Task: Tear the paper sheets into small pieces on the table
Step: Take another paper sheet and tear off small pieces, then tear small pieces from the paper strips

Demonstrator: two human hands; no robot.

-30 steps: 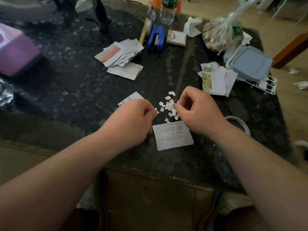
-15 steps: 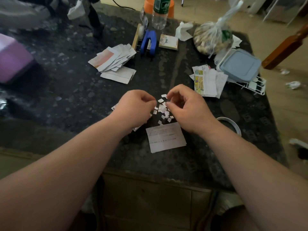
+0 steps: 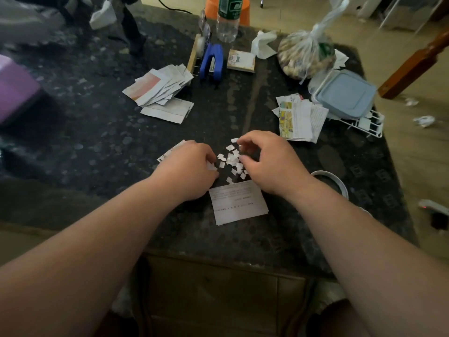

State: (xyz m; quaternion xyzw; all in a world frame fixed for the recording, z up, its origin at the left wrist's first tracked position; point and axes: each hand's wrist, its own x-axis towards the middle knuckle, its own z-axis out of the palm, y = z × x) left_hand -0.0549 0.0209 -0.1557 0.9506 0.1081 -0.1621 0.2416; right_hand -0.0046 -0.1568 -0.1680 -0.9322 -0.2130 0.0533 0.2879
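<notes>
Paper sheets (image 3: 239, 203) lie just below my hands, torn pieces (image 3: 232, 159) between them on the bench (image 3: 97, 142). My hands have drawn apart, that tear done: left hand (image 3: 187, 171) pinches a scrap (image 3: 211, 166); right hand (image 3: 267, 161) curls over the pieces, whether holding any I cannot tell.

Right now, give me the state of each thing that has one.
left hand, pinching a paper scrap.
right hand, fingers curled, grip unclear.
torn pieces, loose in a pile.
printed sheet, whole, lying flat.
plastic bag, knotted shut.
blue container, lid on.
water bottle, upright.
</notes>
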